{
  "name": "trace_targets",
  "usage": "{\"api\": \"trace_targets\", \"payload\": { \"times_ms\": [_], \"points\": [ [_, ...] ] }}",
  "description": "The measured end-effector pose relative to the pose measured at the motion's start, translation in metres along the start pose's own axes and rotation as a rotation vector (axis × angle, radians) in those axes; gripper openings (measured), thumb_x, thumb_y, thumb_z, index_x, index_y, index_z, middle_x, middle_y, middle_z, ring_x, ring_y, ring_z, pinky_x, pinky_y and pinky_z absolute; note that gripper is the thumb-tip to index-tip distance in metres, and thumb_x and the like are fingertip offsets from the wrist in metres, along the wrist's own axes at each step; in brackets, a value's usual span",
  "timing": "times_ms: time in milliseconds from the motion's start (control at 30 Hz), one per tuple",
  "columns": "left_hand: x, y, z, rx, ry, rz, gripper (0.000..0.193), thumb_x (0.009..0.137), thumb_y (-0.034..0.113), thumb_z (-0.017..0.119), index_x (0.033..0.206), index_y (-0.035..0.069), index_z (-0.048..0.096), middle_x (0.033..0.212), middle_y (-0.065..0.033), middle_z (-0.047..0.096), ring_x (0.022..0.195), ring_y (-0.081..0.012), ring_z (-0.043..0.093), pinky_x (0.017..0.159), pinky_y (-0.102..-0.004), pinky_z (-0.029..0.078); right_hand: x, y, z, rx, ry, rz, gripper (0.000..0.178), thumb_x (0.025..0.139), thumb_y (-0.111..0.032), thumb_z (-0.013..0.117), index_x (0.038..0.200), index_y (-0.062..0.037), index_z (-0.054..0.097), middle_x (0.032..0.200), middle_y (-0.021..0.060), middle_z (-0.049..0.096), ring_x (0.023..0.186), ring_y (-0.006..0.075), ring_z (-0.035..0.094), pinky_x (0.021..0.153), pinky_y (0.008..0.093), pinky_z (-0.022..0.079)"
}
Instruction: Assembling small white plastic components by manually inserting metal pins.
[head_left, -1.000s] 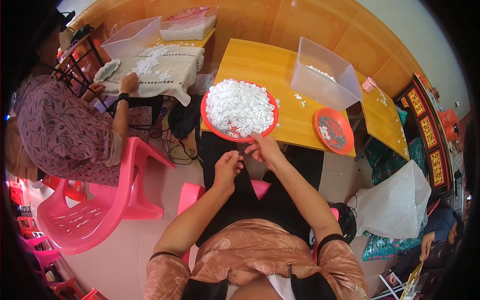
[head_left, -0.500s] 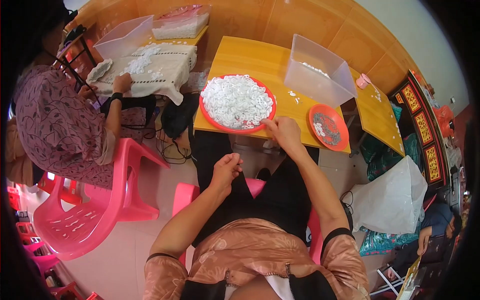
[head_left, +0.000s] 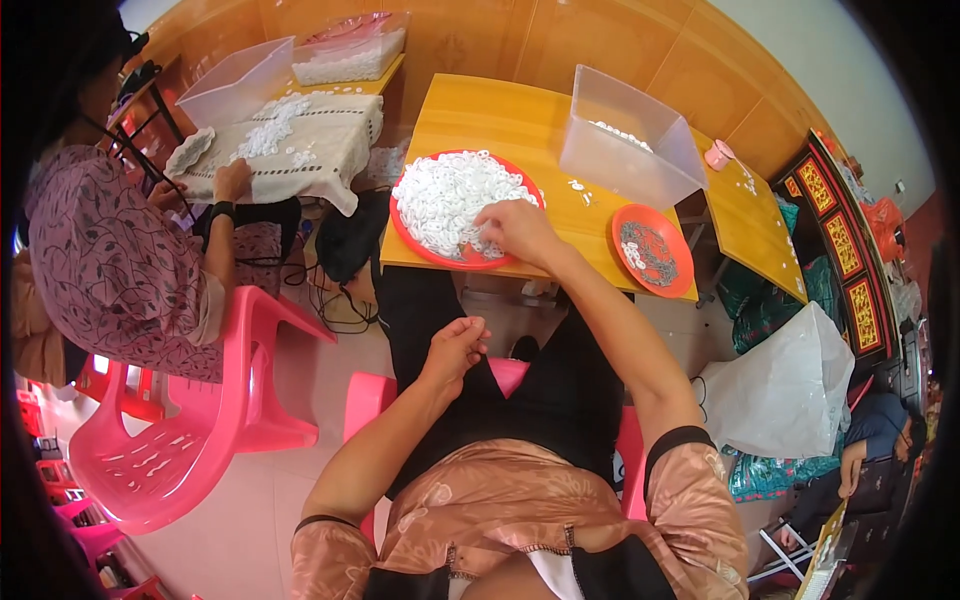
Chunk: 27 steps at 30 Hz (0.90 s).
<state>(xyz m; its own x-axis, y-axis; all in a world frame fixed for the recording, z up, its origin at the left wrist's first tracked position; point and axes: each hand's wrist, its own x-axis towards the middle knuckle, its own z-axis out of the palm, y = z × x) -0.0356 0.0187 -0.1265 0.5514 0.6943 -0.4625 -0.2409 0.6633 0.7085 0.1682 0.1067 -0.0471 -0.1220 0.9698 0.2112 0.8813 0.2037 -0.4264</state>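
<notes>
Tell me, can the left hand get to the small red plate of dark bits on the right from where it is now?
Probably not easily: the left hand sits low over the lap, and the right hand and its forearm cross the path to the small red plate.

Big red tray (head_left: pixel 404 228) piled with white rings (head_left: pixel 455 195), smaller red plate (head_left: pixel 678 278) with greyish bits, all on a yellow-orange table (head_left: pixel 500 110). Pink plastic chair (head_left: pixel 200 420). The neighbour's top (head_left: pixel 100 260) is mauve with a dark leafy print; the cloth (head_left: pixel 330 150) is beige.
</notes>
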Motion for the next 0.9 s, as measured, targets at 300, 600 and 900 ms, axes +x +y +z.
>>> {"api": "trace_targets", "payload": {
  "times_ms": [300, 600, 900],
  "points": [
    [-0.004, 0.001, 0.004, 0.013, -0.041, -0.027, 0.011, 0.092, 0.024, 0.062, 0.093, 0.013, 0.059, 0.084, 0.0035, 0.062, 0.067, -0.0048, 0.055, 0.061, -0.0194, 0.041, -0.004, 0.019, -0.020, -0.191, -0.008, 0.078, 0.009, 0.071, -0.015, 0.067, 0.076, -0.0088, 0.071, 0.078, 0.0135, 0.068, 0.077, 0.0309, 0.065, 0.069, 0.0415, 0.051],
    [-0.005, 0.002, 0.004, 0.019, -0.041, -0.038, 0.010, 0.092, 0.023, 0.062, 0.093, 0.014, 0.059, 0.084, 0.0038, 0.062, 0.067, -0.0044, 0.055, 0.061, -0.0194, 0.041, -0.003, 0.003, -0.008, -0.152, -0.041, -0.129, 0.006, 0.070, -0.011, 0.067, 0.073, -0.0072, 0.069, 0.076, 0.0154, 0.066, 0.077, 0.0333, 0.064, 0.068, 0.0442, 0.050],
    [-0.006, 0.001, 0.006, 0.016, -0.043, -0.043, 0.009, 0.092, 0.022, 0.062, 0.092, 0.014, 0.059, 0.084, 0.0037, 0.062, 0.066, -0.0046, 0.054, 0.061, -0.0194, 0.041, -0.002, 0.009, -0.005, -0.214, -0.148, -0.240, 0.008, 0.074, -0.013, 0.065, 0.078, -0.0076, 0.069, 0.085, 0.0137, 0.065, 0.085, 0.0320, 0.063, 0.074, 0.0413, 0.049]
  ]
}}
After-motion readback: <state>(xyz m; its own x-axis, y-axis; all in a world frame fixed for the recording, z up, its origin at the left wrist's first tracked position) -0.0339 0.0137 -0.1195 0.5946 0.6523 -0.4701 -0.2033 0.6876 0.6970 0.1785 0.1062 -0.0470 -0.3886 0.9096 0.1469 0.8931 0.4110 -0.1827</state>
